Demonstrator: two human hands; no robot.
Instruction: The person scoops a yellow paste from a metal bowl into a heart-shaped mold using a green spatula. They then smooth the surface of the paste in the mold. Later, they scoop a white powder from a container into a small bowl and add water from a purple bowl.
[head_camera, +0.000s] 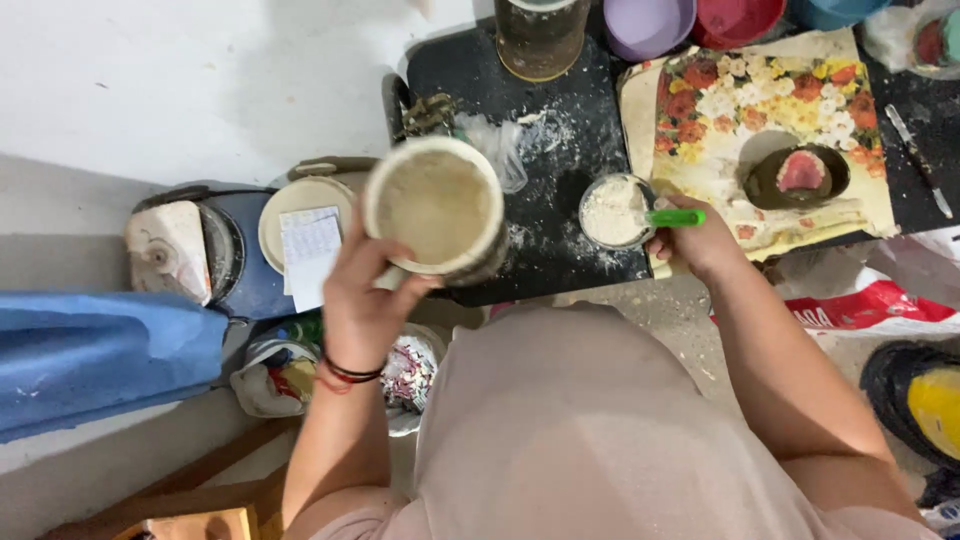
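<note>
Gripping a plaster-caked mixing tub (437, 208) around its rim with the left hand (362, 290), raised and tipped over the front edge of the black tray (560, 120). Right hand (700, 240) pinching a green-handled scoop (668, 217) over a small cup of white powder (613, 210) by the tray's right edge. Best kept level; powder likely spills easily.

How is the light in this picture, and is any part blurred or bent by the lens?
In the head view the light is soft and even, with a weak shadow on the white floor. The bucket in the left hand looks large and a little soft because it is close. The cup of powder by the right hand is sharp. Edges bend slightly.
</note>
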